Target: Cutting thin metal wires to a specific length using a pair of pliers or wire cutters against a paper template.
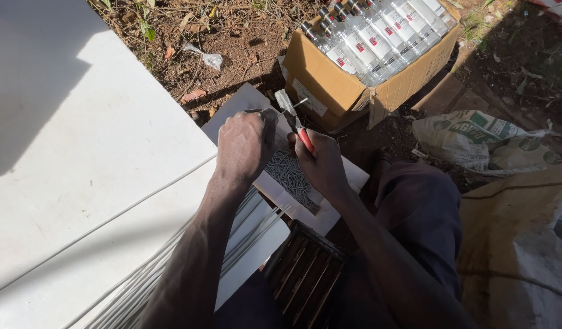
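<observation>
Cardboard box full of clear bottles; right hand grips pliers, left hand clenches wire.

White board, wires, nails

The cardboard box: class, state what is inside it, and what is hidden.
The cardboard box holds rows of clear glass bottles with dark caps, lying tilted. Their lower ends, and anything beneath them, are covered by the box walls.

Open white board from seven to eleven o'clock gives free passage. Cardboard box of bottles blocks one o'clock, just beyond the pliers. Sacks crowd three o'clock; a dark crate sits at six.
</observation>
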